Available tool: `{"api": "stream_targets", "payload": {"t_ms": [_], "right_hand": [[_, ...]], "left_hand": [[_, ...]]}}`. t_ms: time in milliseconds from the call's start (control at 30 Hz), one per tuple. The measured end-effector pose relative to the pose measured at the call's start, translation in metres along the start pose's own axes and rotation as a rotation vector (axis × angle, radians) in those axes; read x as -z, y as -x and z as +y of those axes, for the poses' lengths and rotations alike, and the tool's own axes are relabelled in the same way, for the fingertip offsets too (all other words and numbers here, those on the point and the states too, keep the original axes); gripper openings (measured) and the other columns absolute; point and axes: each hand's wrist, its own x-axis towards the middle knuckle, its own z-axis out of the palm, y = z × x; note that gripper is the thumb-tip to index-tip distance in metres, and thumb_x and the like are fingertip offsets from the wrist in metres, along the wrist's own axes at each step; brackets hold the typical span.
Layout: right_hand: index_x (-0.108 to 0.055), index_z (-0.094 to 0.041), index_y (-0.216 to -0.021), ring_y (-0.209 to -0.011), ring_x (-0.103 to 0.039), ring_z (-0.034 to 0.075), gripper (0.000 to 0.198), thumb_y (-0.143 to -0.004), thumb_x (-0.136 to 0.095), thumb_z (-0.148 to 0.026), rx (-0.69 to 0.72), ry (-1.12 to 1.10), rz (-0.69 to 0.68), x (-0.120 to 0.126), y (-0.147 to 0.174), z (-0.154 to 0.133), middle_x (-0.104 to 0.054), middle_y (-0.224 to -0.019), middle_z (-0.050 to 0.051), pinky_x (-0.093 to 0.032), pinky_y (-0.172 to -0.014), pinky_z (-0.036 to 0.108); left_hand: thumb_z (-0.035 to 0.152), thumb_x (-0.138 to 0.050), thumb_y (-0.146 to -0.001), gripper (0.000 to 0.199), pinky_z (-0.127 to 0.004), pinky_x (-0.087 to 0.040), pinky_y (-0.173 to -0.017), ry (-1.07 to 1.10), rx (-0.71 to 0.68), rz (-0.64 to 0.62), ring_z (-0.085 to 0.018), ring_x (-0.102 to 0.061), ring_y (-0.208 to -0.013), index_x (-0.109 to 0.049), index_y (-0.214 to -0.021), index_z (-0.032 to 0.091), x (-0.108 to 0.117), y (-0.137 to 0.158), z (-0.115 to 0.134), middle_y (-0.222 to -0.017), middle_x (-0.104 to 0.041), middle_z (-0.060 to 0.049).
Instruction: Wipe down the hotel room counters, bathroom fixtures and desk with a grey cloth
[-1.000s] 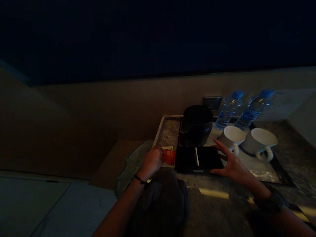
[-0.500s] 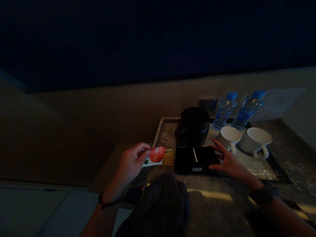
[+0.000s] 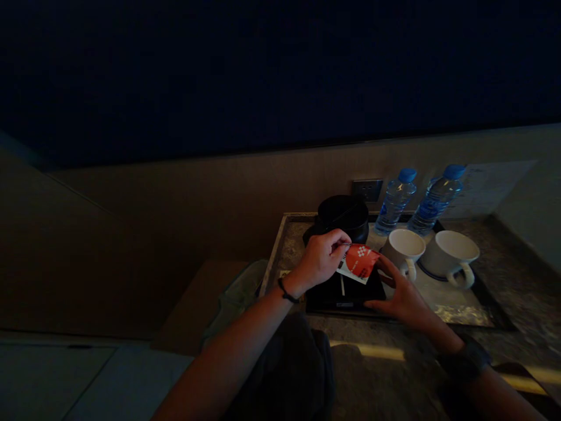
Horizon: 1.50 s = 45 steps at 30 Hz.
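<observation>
Packet (image 3: 362, 263) of red and white colour is pinched in the left hand (image 3: 322, 257), between the thumb and the fingers, by its left upper corner. Half a second ago this hand was near the left side of the tray (image 3: 504, 318), with the packet just beside a yellow sachet. Now the arm reaches across to the right, and the packet hangs tilted above the black box (image 3: 322, 289), partly covering its inside. This means that both hands are now at the same box, but the packet is not released, and no part of it clearly rests inside. The white divider (image 3: 342, 285) shows below the packet, which lies mostly over the right compartment.

Right hand (image 3: 401, 295) stays at the right end of the box, its fingers and thumb spread around it; whether it grips firmly I cannot tell. One finger comes to the edge of the packet, but I cannot tell if they touch.

Behind the left hand stands the dark kettle (image 3: 342, 213). Two white cups (image 3: 456, 251) stand to the right, and two water bottles (image 3: 395, 202) are behind them. The box is at the front of the tray, on the desk (image 3: 363, 386).
</observation>
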Motion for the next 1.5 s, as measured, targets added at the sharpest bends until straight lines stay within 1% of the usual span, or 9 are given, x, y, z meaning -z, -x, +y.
{"api": "stream_targets", "payload": {"t_ms": [233, 433, 567, 767, 867, 1000, 1233, 1400, 1500], "right_hand": [[-0.021, -0.030, -0.150, -0.130, -0.044, 0.028, 0.102, -0.066, -0.079, -0.029, 0.012, 0.125, -0.023, -0.009, 0.007, 0.015, -0.042, -0.142, 0.010, -0.036, -0.112, 0.052], [-0.014, -0.027, -0.151, -0.125, -0.047, 0.031, 0.109, -0.063, -0.079, -0.024, 0.030, 0.302, -0.080, -0.004, 0.014, 0.018, -0.047, -0.137, 0.012, -0.041, -0.106, 0.053], [-0.009, -0.027, -0.151, -0.123, -0.049, 0.031, 0.114, -0.061, -0.080, -0.022, 0.023, 0.297, -0.077, -0.006, 0.018, 0.017, -0.047, -0.137, 0.013, -0.042, -0.105, 0.053], [-0.007, -0.021, -0.152, -0.127, -0.047, 0.032, 0.114, -0.064, -0.079, -0.031, -0.011, 0.334, -0.099, 0.002, 0.023, 0.017, -0.043, -0.143, 0.018, -0.041, -0.106, 0.053], [-0.016, -0.018, -0.151, -0.126, -0.049, 0.031, 0.099, -0.072, -0.072, -0.038, -0.022, 0.427, -0.179, 0.022, 0.029, 0.016, -0.047, -0.141, 0.017, -0.042, -0.106, 0.052], [-0.050, -0.016, -0.134, -0.110, -0.060, 0.027, 0.049, -0.089, -0.050, -0.035, -0.038, 0.588, -0.296, 0.040, 0.036, 0.014, -0.062, -0.121, 0.014, -0.048, -0.098, 0.047], [-0.068, -0.019, -0.100, -0.094, -0.060, 0.026, 0.033, -0.094, -0.036, -0.027, 0.061, 0.749, -0.320, 0.035, 0.031, 0.011, -0.066, -0.097, 0.012, -0.051, -0.086, 0.044], [-0.066, -0.018, -0.090, -0.084, -0.061, 0.026, 0.037, -0.093, -0.031, -0.031, -0.032, 0.793, -0.322, 0.044, 0.036, 0.021, -0.064, -0.089, 0.012, -0.051, -0.078, 0.044], [-0.065, -0.018, -0.089, -0.083, -0.063, 0.025, 0.037, -0.092, -0.030, -0.032, -0.066, 0.800, -0.325, 0.048, 0.035, 0.025, -0.064, -0.090, 0.011, -0.050, -0.077, 0.042]], "left_hand": [[0.015, -0.053, -0.084, 0.012, -0.020, -0.039, -0.059, -0.077, 0.005, -0.030, -0.010, -0.056, -0.062, -0.065, -0.085, 0.015, 0.007, -0.026, -0.026, -0.072, -0.065, 0.001], [0.013, -0.053, -0.084, 0.016, -0.021, -0.042, -0.065, -0.171, 0.005, -0.125, -0.012, -0.061, -0.069, -0.068, -0.087, 0.017, 0.019, -0.010, -0.024, -0.079, -0.069, 0.000], [0.015, -0.050, -0.089, 0.020, -0.023, -0.045, -0.072, -0.247, -0.124, -0.287, -0.015, -0.067, -0.080, -0.069, -0.095, 0.018, 0.002, -0.003, -0.004, -0.089, -0.073, -0.003], [0.016, -0.053, -0.087, 0.019, -0.026, -0.046, -0.064, -0.507, -0.239, -0.584, -0.021, -0.069, -0.079, -0.072, -0.088, 0.018, -0.037, -0.016, 0.012, -0.085, -0.074, -0.007], [0.014, -0.056, -0.083, 0.019, -0.024, -0.044, -0.061, -0.507, -0.271, -0.681, -0.019, -0.068, -0.079, -0.073, -0.086, 0.020, -0.047, -0.024, 0.003, -0.082, -0.074, -0.005], [0.008, -0.057, -0.080, 0.024, -0.020, -0.045, -0.065, -0.370, -0.234, -0.796, -0.014, -0.067, -0.078, -0.075, -0.088, 0.023, -0.053, -0.032, -0.016, -0.085, -0.075, 0.000], [0.011, -0.052, -0.085, 0.027, -0.027, -0.050, -0.079, -0.406, -0.222, -0.693, -0.020, -0.068, -0.092, -0.071, -0.103, 0.020, -0.051, -0.017, -0.005, -0.100, -0.074, -0.005], [0.012, -0.045, -0.090, 0.030, -0.029, -0.050, -0.086, -0.389, -0.038, -0.336, -0.019, -0.065, -0.098, -0.065, -0.111, 0.019, 0.003, 0.022, -0.021, -0.111, -0.068, -0.007], [0.013, -0.046, -0.089, 0.024, -0.033, -0.050, -0.085, -0.533, 0.239, -0.339, -0.022, -0.066, -0.092, -0.068, -0.098, 0.016, 0.039, 0.053, -0.055, -0.098, -0.070, -0.009]]}}
